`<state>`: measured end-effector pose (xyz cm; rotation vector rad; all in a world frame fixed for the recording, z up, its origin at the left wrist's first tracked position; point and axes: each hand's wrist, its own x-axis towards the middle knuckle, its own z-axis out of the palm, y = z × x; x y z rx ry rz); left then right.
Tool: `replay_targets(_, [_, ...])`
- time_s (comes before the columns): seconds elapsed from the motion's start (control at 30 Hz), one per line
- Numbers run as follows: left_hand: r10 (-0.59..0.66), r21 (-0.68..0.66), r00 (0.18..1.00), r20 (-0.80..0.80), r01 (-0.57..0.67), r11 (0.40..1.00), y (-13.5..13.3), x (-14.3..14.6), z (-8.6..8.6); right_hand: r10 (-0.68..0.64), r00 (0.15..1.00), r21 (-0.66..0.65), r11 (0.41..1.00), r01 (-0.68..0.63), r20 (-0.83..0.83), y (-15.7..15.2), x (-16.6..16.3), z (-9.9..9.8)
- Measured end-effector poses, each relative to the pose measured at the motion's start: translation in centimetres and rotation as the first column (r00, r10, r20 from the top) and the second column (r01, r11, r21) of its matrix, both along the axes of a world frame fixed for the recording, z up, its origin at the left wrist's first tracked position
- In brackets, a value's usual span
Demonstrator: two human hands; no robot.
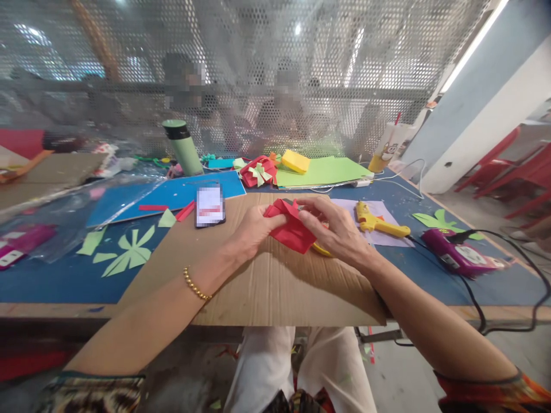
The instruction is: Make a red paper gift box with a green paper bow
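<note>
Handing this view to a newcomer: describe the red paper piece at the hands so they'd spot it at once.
On the blue tabletop, find the brown board reaching the near edge. Above its far half, the left hand pinches a folded red paper piece, with the right hand at its other side. A pale green bow marks the red bundle farther back; this piece shows none.

The folded red piece [293,236] looks like matt paper, the board [267,292] lined brown cardboard, the glue gun [383,226] smooth plastic, the far screen [241,40] perforated metal.
</note>
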<state>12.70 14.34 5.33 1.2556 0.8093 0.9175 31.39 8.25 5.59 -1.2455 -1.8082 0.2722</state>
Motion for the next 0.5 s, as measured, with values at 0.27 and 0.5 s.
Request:
replay_targets(0.27, [-0.139, -0.042, 0.989, -0.045, 0.137, 0.990, -0.3, -0.3, 0.1, 0.002, 1.000, -0.019, 1.000, -0.002, -0.023, 0.9, 0.7, -0.9])
replay_targets(0.5, [-0.448, -0.116, 0.892, -0.062, 0.439, 0.891, -0.3, -1.3, 1.5, -0.034, 0.999, 0.032, 0.999, 0.034, -0.001, 0.8, 0.6, -0.8])
